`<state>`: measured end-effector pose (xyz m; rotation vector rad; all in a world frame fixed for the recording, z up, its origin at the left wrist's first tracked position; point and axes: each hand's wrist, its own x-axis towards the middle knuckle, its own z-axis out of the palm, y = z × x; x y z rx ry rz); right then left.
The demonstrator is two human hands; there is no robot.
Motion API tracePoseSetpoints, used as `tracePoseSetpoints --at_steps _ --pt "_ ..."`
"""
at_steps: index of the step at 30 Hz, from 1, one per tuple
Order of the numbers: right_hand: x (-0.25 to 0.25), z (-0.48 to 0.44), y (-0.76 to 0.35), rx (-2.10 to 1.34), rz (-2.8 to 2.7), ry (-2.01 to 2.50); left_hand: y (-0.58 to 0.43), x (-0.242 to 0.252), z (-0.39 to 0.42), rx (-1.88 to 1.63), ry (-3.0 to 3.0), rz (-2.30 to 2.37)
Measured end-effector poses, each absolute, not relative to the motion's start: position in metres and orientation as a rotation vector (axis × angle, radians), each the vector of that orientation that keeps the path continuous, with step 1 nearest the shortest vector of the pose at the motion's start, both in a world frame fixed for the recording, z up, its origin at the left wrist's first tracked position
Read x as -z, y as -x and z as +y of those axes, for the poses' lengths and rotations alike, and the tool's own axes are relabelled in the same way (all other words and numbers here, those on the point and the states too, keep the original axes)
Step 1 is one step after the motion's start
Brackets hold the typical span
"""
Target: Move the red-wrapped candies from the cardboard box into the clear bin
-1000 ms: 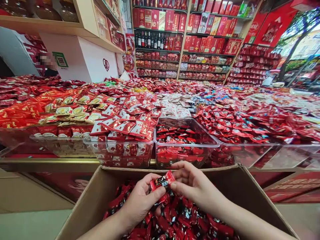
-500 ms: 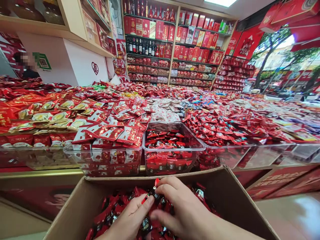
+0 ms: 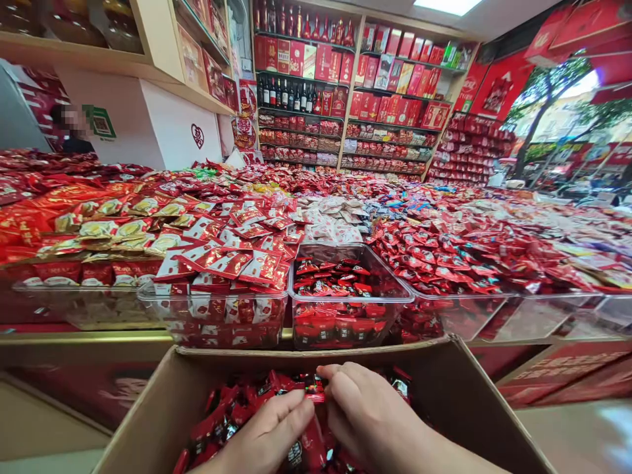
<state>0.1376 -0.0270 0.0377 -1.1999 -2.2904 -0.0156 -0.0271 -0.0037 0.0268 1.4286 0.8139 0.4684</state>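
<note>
Both hands are over an open cardboard box (image 3: 474, 421) filled with small red and black wrapped packets (image 3: 217, 421). A red and black packet (image 3: 314, 390) is pinched between them. My left hand (image 3: 276, 424) holds its left end between thumb and fingers. Curled fingers of my right hand (image 3: 358, 401) grip its right end. Behind the box stands a clear plastic bin (image 3: 353, 299), partly filled with similar packets.
Left of that bin, another clear bin (image 3: 212, 299) is heaped with red and white packets. More heaped sweets (image 3: 439, 253) spread to the right. Shelves (image 3: 345, 85) with bottles and boxes stand behind. A person (image 3: 72, 128) is at the far left.
My right hand's thumb and fingers have closed in around the packet. The packet now lies more level between both hands. The whole view has shifted slightly.
</note>
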Motion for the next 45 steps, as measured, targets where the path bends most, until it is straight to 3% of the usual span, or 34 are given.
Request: tracePoseSetpoints --at_steps 5,11,24,37,45 --pt "-0.057 -0.028 -0.144 -0.093 -2.256 1.148 0.034 -0.033 -0.003 -0.485 -1.477 0.675" --pt "-0.057 -0.028 -0.140 0.107 -2.410 0.900 0.033 -0.028 -0.002 -0.532 -1.294 0.796" --pt "-0.062 -0.030 -0.136 0.202 -2.680 0.989 0.036 -0.021 0.000 -0.596 -1.252 0.877" --pt "-0.050 -0.027 -0.130 0.338 -2.528 0.976 0.035 -0.031 -0.001 -0.570 -1.253 0.803" --pt "-0.113 -0.008 -0.159 0.384 -2.213 1.108 0.037 -0.024 -0.002 -0.511 -1.384 0.775"
